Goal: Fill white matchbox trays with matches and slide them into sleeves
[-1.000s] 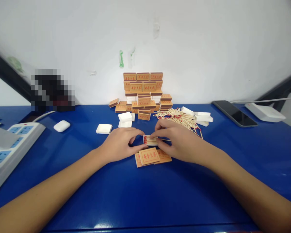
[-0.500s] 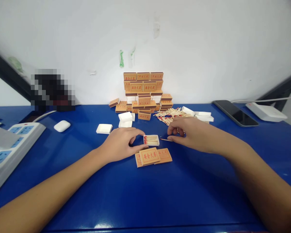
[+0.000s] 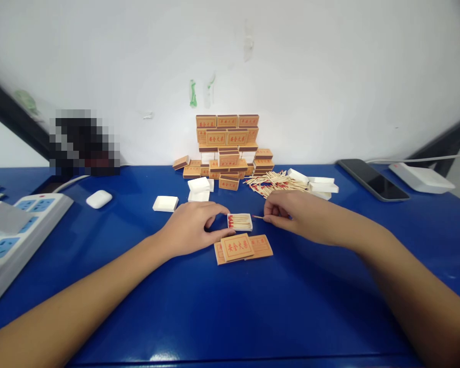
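A small white matchbox tray (image 3: 240, 222) full of red-tipped matches lies on the blue table (image 3: 230, 306). My left hand (image 3: 191, 227) rests curled beside the tray's left end, thumb and forefinger touching it. My right hand (image 3: 291, 212) is just right of the tray, its fingers pinched on a single match (image 3: 258, 217) that points at the tray. A few orange matchbox sleeves (image 3: 242, 248) lie flat in front of the tray. Behind my right hand a loose pile of matches (image 3: 274, 182) is spread out.
A stack of orange matchboxes (image 3: 227, 145) stands against the white wall. Empty white trays (image 3: 164, 203) and more white trays (image 3: 318, 185) lie left and right of it. A power strip (image 3: 7, 225) and white earbud case (image 3: 98, 199) sit at left, a phone (image 3: 372, 179) at right.
My right hand left the tray, reached back toward the match pile, and now holds a single match close to the tray's right end. My left hand has stayed put.
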A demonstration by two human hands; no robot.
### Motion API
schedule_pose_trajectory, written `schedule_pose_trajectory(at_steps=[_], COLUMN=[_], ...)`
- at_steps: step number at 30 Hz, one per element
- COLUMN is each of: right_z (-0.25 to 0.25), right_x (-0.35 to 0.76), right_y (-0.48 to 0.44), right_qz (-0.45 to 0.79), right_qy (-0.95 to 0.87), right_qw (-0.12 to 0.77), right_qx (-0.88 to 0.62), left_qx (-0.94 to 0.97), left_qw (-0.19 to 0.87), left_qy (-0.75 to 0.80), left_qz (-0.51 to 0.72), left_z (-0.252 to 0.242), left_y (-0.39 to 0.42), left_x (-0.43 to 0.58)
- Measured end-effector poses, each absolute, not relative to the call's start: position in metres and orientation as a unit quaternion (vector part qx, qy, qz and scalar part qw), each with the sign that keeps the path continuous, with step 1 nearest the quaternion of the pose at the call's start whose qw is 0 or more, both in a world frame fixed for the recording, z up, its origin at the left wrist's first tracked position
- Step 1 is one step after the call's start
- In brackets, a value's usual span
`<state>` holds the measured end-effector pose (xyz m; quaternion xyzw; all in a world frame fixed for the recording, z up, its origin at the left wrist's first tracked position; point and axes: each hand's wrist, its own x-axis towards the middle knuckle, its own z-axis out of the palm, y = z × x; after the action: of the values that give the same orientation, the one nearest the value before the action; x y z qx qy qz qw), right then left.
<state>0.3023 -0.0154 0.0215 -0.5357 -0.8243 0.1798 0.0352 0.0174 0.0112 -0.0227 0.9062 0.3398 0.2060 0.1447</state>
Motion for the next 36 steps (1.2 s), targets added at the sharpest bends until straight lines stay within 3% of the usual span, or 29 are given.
schedule_pose_trajectory(at_steps=[5, 11, 18, 22, 29, 36], right_z=[0.018, 0.002, 0.028, 0.037, 0.022, 0.011], right_x=[0.277, 0.255, 0.286, 0.328, 0.338, 0.312], right_y=[-0.019, -0.024, -0.018, -0.004, 0.004, 0.002], right_qz=[0.107, 0.012, 0.003, -0.030, 0.060, 0.000], right_qy=[-0.839, -0.856, -0.827, -0.758, -0.769, -0.784], right_qw=[0.104, 0.110, 0.188, 0.172, 0.059, 0.103], right_qx=[-0.524, -0.504, -0.530, -0.629, -0.633, -0.612], left_qx=[0.904, 0.906, 0.900, 0.900, 0.902, 0.902], left_qw=[0.149, 0.148, 0.156, 0.156, 0.151, 0.152], left_qy=[0.346, 0.347, 0.355, 0.353, 0.352, 0.352], left_qz=[0.203, 0.194, 0.196, 0.200, 0.199, 0.199], left_z=[-0.022, -0.020, -0.021, -0.022, -0.022, -0.022], left_y=[0.011, 0.011, 0.010, 0.010, 0.012, 0.011], left_x=[0.018, 0.020, 0.018, 0.018, 0.019, 0.019])
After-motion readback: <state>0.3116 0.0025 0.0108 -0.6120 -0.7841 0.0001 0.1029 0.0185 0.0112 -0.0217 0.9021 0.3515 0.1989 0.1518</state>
